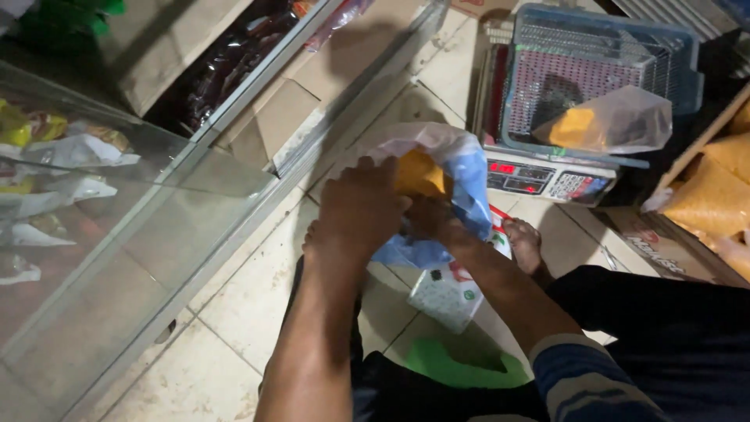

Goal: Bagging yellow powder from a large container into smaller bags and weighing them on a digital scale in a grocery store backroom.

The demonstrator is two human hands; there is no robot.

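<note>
While both hands grip the translucent white-and-blue plastic bag (437, 168) before the digital scale (547, 178), left hand (361, 209) and right hand (428, 219) should keep its mouth gathered tight, so the yellow contents (418, 173) stay inside.

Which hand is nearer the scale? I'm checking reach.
Right. The right hand is at the bag, just beside the scale; the left hand grips the bag's far side.

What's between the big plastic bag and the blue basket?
In the head view, a digital scale with a red display sits between the plastic bag both hands are working at and the blue basket, which rests on top of it.
</note>
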